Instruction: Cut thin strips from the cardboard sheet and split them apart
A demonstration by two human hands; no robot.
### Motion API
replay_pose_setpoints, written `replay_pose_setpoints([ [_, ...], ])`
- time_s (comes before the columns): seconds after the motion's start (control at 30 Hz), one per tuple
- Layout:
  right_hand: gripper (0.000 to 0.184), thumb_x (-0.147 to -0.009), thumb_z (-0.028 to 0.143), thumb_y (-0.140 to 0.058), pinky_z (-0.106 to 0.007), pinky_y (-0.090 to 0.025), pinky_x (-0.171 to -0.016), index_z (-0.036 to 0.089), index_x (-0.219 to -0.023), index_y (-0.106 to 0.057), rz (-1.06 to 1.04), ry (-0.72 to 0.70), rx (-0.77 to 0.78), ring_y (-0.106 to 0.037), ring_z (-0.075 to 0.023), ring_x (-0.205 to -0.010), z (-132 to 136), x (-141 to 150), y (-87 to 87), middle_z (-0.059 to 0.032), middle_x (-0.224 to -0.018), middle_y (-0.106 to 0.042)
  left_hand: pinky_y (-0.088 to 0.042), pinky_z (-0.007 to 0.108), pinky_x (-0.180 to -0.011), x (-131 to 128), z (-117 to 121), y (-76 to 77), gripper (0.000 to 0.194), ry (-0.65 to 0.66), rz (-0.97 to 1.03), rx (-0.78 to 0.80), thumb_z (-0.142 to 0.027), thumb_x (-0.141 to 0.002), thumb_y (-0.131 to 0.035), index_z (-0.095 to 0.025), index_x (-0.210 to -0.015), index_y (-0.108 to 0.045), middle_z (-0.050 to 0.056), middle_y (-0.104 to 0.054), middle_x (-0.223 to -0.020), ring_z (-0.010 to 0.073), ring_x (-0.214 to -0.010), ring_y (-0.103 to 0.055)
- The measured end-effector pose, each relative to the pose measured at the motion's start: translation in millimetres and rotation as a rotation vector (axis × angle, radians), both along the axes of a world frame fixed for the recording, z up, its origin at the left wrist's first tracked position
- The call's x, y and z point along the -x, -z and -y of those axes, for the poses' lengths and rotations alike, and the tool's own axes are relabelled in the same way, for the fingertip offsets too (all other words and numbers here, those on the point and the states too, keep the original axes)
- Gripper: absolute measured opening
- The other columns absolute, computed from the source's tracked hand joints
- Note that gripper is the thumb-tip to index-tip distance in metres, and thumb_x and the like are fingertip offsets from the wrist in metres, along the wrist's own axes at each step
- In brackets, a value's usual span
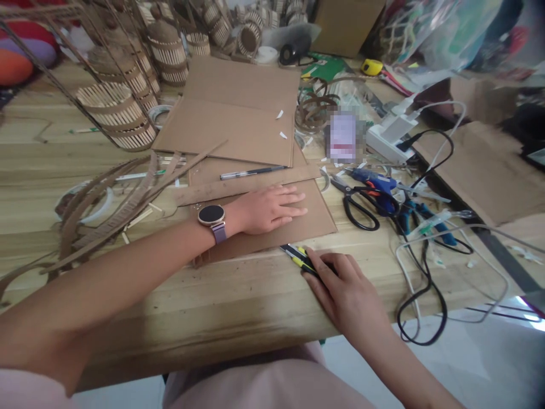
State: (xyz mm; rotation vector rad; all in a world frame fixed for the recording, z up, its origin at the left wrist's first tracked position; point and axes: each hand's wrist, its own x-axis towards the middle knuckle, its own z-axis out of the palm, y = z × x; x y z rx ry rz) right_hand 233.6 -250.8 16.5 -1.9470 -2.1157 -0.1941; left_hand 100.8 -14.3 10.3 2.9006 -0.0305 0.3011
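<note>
My left hand [272,210] lies flat, fingers stretched out, on a piece of brown cardboard [315,213] near the table's front. A dark watch is on that wrist. My right hand [347,284] is wrapped round a black and yellow utility knife [303,260], its blade pointing up and left beside the cardboard's near edge. Whether the blade touches the cardboard I cannot tell. Just beyond my left hand, a long cardboard strip [251,186] crosses the piece, with a pen [253,172] lying along its far side. Behind is a larger folded cardboard sheet [238,125].
Right of the cardboard lie black-handled scissors [361,207], a blue glue gun [377,184], pliers [434,221] and tangled cables. A white power strip [389,142] stands farther back. Curled cardboard strips [114,210] lie at left, below slatted baskets [114,116].
</note>
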Motion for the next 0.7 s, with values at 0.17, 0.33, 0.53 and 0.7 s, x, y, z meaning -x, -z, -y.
replay_pose_setpoints([
  [0.17,0.042,-0.1,0.035,-0.044,-0.037,-0.057,-0.072,0.014,-0.132,-0.059,-0.001,0.004,0.015,-0.059,-0.0238,-0.087,0,5,1.2,-0.0116,-0.094,-0.061,-0.027,0.045,-0.12,0,1,-1.6,0.04,0.001,-0.013,-0.008,-0.025,-0.102,-0.04,-0.019,-0.138,-0.056,0.011,-0.045,-0.152,0.0279,-0.144,-0.035],
  [0.33,0.043,-0.101,0.037,-0.04,-0.034,-0.056,-0.073,0.014,-0.131,-0.06,-0.026,0.0,0.027,-0.059,-0.0227,-0.088,-6,9,0.9,-0.011,-0.094,-0.061,-0.027,0.044,-0.12,2,0,-2.6,0.04,0.002,-0.013,-0.009,-0.024,-0.102,-0.04,-0.018,-0.138,-0.056,0.011,-0.045,-0.152,0.0277,-0.144,-0.035],
  [0.53,0.042,-0.1,0.039,-0.042,-0.034,-0.056,-0.075,0.015,-0.13,-0.061,-0.042,-0.028,0.04,-0.06,-0.0221,-0.09,-4,-9,-1.6,-0.0104,-0.096,-0.062,-0.028,0.046,-0.119,-10,11,-2.1,0.04,-0.089,-0.024,-0.03,-0.027,-0.102,-0.042,-0.021,-0.139,-0.055,0.012,-0.042,-0.153,0.0282,-0.144,-0.034],
  [0.7,0.041,-0.1,0.04,-0.042,-0.034,-0.056,-0.075,0.018,-0.129,-0.061,-0.049,-0.032,0.034,-0.06,-0.0218,-0.09,-2,-24,-2.1,-0.0096,-0.096,-0.062,-0.028,0.043,-0.119,-2,15,-10.3,0.041,-0.141,-0.034,-0.086,-0.027,-0.103,-0.039,-0.013,-0.138,-0.056,0.015,-0.043,-0.152,0.028,-0.143,-0.036],
])
